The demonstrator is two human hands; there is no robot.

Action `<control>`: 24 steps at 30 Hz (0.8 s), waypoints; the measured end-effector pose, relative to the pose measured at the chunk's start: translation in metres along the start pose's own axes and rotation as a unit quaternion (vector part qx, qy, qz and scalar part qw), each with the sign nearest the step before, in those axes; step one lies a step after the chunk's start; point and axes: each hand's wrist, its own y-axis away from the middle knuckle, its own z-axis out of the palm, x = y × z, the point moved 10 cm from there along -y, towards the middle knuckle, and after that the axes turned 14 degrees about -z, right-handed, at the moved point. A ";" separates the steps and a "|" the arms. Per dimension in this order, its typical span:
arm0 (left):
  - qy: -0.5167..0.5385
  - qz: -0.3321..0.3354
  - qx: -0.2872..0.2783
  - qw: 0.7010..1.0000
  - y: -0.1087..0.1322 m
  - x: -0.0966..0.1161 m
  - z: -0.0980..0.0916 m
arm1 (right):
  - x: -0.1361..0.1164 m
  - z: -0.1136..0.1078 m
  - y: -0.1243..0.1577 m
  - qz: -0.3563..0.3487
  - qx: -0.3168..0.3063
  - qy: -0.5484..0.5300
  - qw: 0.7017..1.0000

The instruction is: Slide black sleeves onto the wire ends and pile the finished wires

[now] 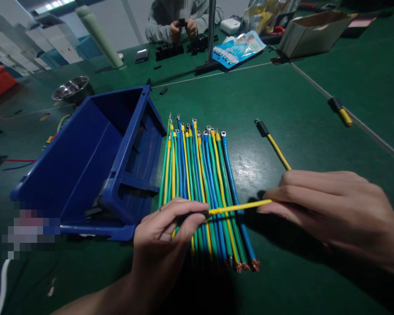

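A yellow cable (239, 206) runs level between my two hands, above a row of cut cables. My left hand (170, 223) pinches a black sleeve (202, 214) at the cable's left end; the fingers hide most of that sleeve. My right hand (331, 205) grips the yellow cable farther right, its fingers closed round it. Below lie several blue, green and yellow cables (228, 170), side by side, with metal lugs at the far ends and bare copper at some near ends. Beyond my right hand, another yellow cable (278, 151) with a black sleeve and lug lies on the table.
A blue bin (118, 175) with dark pieces inside stands left of the cables. A short yellow-and-black piece (341, 112) lies at the right. Farther back are a metal bowl (72, 89), a blue packet (238, 49), an open box (315, 35) and another person's hands (184, 29).
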 end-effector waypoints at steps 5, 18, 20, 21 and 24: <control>-0.007 -0.025 0.003 1.000 0.002 -0.007 0.000 | -0.001 0.008 0.000 0.007 -0.014 -0.079 0.997; -0.009 -0.058 -0.013 0.998 0.001 -0.011 0.004 | -0.003 0.005 0.002 -0.001 -0.025 -0.026 0.999; 0.002 -0.070 -0.008 0.998 0.001 -0.012 0.002 | -0.001 0.000 0.002 0.005 -0.017 -0.003 1.000; 0.008 -0.074 -0.009 0.997 0.000 -0.013 0.002 | 0.000 -0.001 0.003 0.008 -0.015 0.006 1.000; 0.025 -0.061 -0.024 0.998 -0.001 -0.008 0.004 | 0.000 -0.002 0.002 0.016 -0.014 0.021 1.000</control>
